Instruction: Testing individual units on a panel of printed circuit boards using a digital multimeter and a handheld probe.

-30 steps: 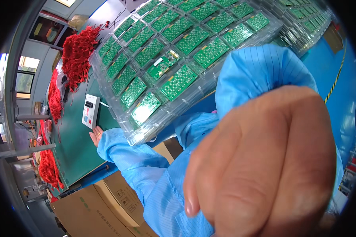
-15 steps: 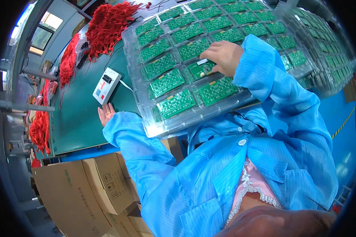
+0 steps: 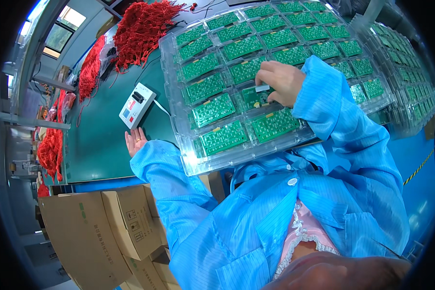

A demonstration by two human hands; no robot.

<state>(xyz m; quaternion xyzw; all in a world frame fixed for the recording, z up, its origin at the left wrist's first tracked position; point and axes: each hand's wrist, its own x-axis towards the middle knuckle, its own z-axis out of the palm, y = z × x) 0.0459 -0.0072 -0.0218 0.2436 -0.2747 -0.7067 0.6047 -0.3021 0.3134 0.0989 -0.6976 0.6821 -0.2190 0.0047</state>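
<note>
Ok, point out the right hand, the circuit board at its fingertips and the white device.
Right hand [image 3: 283,83]: head view, its back.
Circuit board [image 3: 250,98]: head view, left end.
White device [image 3: 137,106]: head view, top face.

You are in an electronics workshop or assembly area. Under your right hand [image 3: 284,83] a clear plastic tray [image 3: 198,166] carries rows of green circuit boards [image 3: 275,126], and to that hand's right stand more such trays [image 3: 402,116], also filled with boards. Just beyond your left hand [image 3: 136,141], a small white device [image 3: 137,106] with a dark socket sits on the green counter [image 3: 96,150]; farther past it lie heaps of red strands [image 3: 145,34]. Brown cardboard boxes [image 3: 82,237] are stacked below that hand. Well to the right of your right hand, a yellow-and-black line [image 3: 418,167] crosses the blue floor [image 3: 407,150], and you wear a blue work smock [image 3: 270,208].
</note>
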